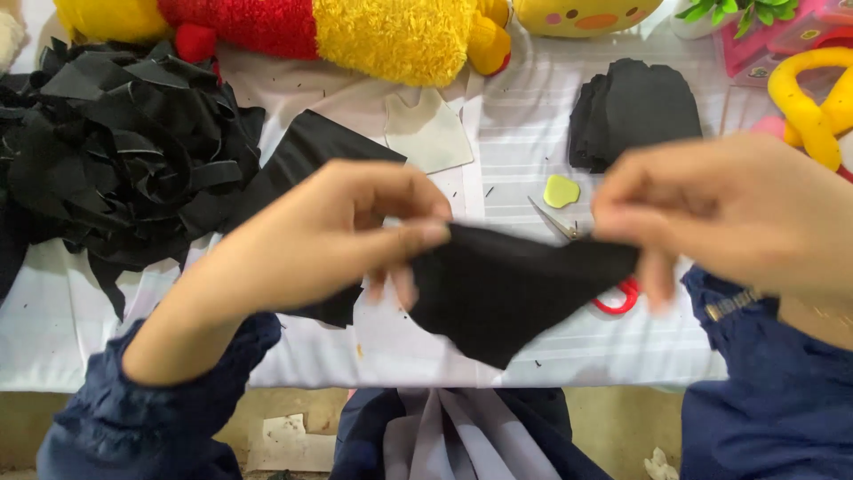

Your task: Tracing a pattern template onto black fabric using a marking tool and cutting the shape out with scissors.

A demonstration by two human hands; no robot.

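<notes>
Both hands pinch one cut piece of black fabric by its top edge, stretched between them above the near edge of the table: the left hand has thumb and fingers closed on the left corner, the right hand closed on the right corner, and the piece hangs down to a point. Just behind it lie scissors with red handles, partly hidden, and a small yellow-green chip. Farther back are a neat stack of cut black pieces, a pale template-like shape and a flat black sheet; a big heap of black offcuts fills the left. Plush toys line the far edge. Judging by stack and heap, much cutting looks done, while the uncut sheet suggests more is left.
</notes>
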